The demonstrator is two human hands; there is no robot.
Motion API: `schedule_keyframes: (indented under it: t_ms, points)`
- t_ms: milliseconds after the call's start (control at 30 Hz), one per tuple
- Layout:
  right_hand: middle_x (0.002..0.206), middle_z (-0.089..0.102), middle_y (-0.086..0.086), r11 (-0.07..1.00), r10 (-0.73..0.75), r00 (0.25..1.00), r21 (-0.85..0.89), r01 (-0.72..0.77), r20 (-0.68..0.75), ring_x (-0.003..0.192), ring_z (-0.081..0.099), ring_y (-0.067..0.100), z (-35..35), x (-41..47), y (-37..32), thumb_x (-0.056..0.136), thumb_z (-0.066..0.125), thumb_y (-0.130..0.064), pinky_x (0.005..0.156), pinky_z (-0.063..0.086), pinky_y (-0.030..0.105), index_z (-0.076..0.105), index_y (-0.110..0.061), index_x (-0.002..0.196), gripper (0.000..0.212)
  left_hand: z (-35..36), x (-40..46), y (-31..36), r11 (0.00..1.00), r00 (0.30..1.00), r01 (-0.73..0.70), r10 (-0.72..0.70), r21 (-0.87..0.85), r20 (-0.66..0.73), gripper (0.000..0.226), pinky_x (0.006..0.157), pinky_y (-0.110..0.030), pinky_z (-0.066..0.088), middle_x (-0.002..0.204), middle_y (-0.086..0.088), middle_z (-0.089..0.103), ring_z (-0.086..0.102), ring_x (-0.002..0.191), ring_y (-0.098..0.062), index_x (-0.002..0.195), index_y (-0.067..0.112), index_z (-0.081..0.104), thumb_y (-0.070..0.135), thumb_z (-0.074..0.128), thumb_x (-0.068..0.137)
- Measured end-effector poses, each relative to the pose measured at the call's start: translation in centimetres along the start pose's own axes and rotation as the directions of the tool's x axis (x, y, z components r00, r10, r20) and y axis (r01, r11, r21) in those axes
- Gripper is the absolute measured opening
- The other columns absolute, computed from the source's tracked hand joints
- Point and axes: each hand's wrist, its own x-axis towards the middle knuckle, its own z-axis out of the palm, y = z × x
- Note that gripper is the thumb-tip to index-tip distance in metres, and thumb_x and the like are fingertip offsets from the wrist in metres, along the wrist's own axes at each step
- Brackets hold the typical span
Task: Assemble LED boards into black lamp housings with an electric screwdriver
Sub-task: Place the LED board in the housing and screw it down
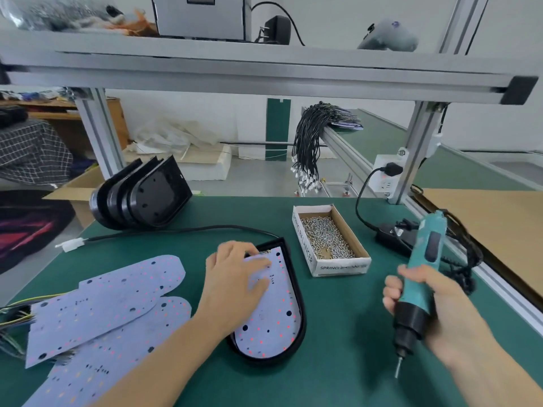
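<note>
Both hands are busy. The left hand (235, 271) lies flat, fingers spread and nearly straight, pressing on the pale lilac LED board dotted with small red points (269, 312). This board sits inside the black plastic lamp housing with one rounded end (298, 312), which lies on the green desk (338, 362) in front of the person. The right hand (426, 301) has its fingers curled round the teal electric screwdriver with a black collar (418, 277); its bit points down to the desk, well apart from the housing.

I think the main risk is that the board shifts in the housing when the left hand lifts, so the holes no longer meet the posts below and a screw goes in crooked. No screw is visible on the bit, so one must be taken first. If the bit slips from the screw head, it could scratch the board or damage an LED. A black cable (176, 232) runs from the housing over the desk and may pull it.

Behind the housing, a white cardboard box with brown inside (313, 254) is open and holds a heap of small silver screws (326, 237). To the left lie spare lilac LED boards (100, 304), overlapping each other. Further back, a row of empty black housings (141, 198) stands on edge.
</note>
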Motion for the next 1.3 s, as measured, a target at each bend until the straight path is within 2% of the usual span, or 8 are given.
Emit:
schedule_keyframes:
  t_ms: [100, 267, 533, 700, 800, 967, 1133, 1300]
  points:
    - [0.062, 0.052, 0.003, 1.0, -0.003, 0.997, 0.028, 0.001, 0.079, 0.046, 0.049, 0.012, 1.1, 0.8, -1.1, 0.067, 0.052, -0.006, 0.044, 0.048, 0.021, 0.044, -0.013, 0.086, 0.022, 0.7, -0.5, 0.1, 0.982, 0.987, -0.145, 0.135, 0.12, 0.093, 0.034, 0.099, -0.03, 0.025, 0.125, 0.011, 0.051, 0.045, 0.119, -0.016, 0.122, 0.029, 0.063, 0.021, 0.044, 0.094]
    - [0.059, 0.044, 0.004, 0.965, 0.012, 0.997, -0.262, 0.009, 0.077, 0.042, 0.039, 0.009, 3.0, 2.8, -1.5, 0.082, 0.053, 0.002, 0.037, 0.041, 0.02, 0.046, -0.01, 0.069, 0.019, 0.7, 0.7, 0.9, 0.921, 0.96, -0.213, 0.135, 0.327, 0.245, 0.043, 0.098, -0.03, 0.023, 0.121, 0.014, 0.044, 0.04, 0.11, -0.015, 0.118, 0.032, 0.055, 0.03, 0.024, 0.089]
    - [0.06, 0.06, 0.001, 0.767, 0.088, 0.989, -0.642, 0.006, 0.115, 0.047, 0.053, 0.011, 5.7, 3.3, 2.5, 0.073, 0.081, -0.009, 0.042, 0.045, 0.022, 0.062, -0.009, 0.083, 0.022, -0.3, 0.2, 0.8, 0.998, 0.983, -0.055, 0.05, 0.024, 0.174, 0.048, 0.107, -0.017, 0.002, 0.128, 0.027, 0.046, 0.034, 0.125, 0.003, 0.135, 0.036, 0.048, 0.035, 0.057, 0.088]
    - [0.051, 0.055, -0.004, 0.743, 0.028, 0.994, -0.667, 0.047, 0.102, 0.041, 0.051, 0.011, 8.2, 4.9, 4.1, 0.072, 0.082, -0.007, 0.04, 0.043, 0.021, 0.055, -0.01, 0.079, 0.028, -2.5, 0.9, -0.3, 0.964, 0.973, 0.198, -0.215, -0.175, -0.079, 0.044, 0.105, -0.03, 0.025, 0.118, 0.019, 0.053, 0.044, 0.121, -0.01, 0.115, 0.026, 0.067, 0.009, 0.075, 0.075]
    - [0.056, 0.057, -0.003, 0.752, 0.04, 0.995, -0.659, 0.033, 0.095, 0.041, 0.051, 0.011, 9.0, 5.2, 4.0, 0.067, 0.088, -0.02, 0.04, 0.042, 0.02, 0.06, -0.01, 0.081, 0.032, -3.3, 1.0, -1.4, 0.849, 0.876, 0.465, -0.482, -0.25, -0.005, 0.066, 0.096, -0.03, 0.033, 0.129, 0.008, 0.047, 0.039, 0.127, -0.017, 0.131, 0.024, 0.053, 0.018, 0.082, 0.071]
    - [0.066, 0.062, 0.0, 0.674, 0.047, 0.998, -0.739, 0.002, 0.045, 0.046, 0.055, 0.008, 9.9, 5.4, 4.5, 0.063, 0.09, -0.032, 0.044, 0.044, 0.017, 0.068, -0.011, 0.082, 0.037, -2.3, 0.9, -1.4, 0.385, 0.612, 0.756, -0.702, -0.53, 0.364, 0.097, 0.091, -0.031, 0.033, 0.136, -0.007, 0.049, 0.049, 0.116, -0.021, 0.146, 0.008, 0.03, 0.013, 0.087, 0.067]
    - [0.068, 0.073, -0.002, 0.695, 0.1, 0.993, -0.719, -0.025, 0.062, 0.058, 0.068, 0.012, 9.8, 6.1, 5.4, 0.069, 0.083, -0.007, 0.054, 0.052, 0.02, 0.071, -0.011, 0.086, 0.021, -1.9, 1.2, -1.0, 0.171, 0.597, 0.702, -0.67, -0.691, 0.441, 0.021, 0.072, -0.03, 0.055, 0.101, -0.019, 0.073, 0.069, 0.079, -0.026, 0.095, 0.003, 0.071, 0.003, 0.077, 0.075]
    - [0.071, 0.073, 0.004, 0.741, 0.106, 0.986, -0.672, 0.006, 0.126, 0.057, 0.067, 0.014, 9.6, 6.0, 5.6, 0.07, 0.078, 0.0, 0.053, 0.053, 0.022, 0.071, -0.01, 0.08, 0.016, -2.0, 1.4, 0.4, 0.126, 0.629, 0.642, -0.65, -0.756, 0.426, 0.02, 0.059, -0.036, 0.06, 0.08, -0.011, 0.074, 0.07, 0.063, -0.023, 0.091, 0.004, 0.07, -0.006, 0.075, 0.074]
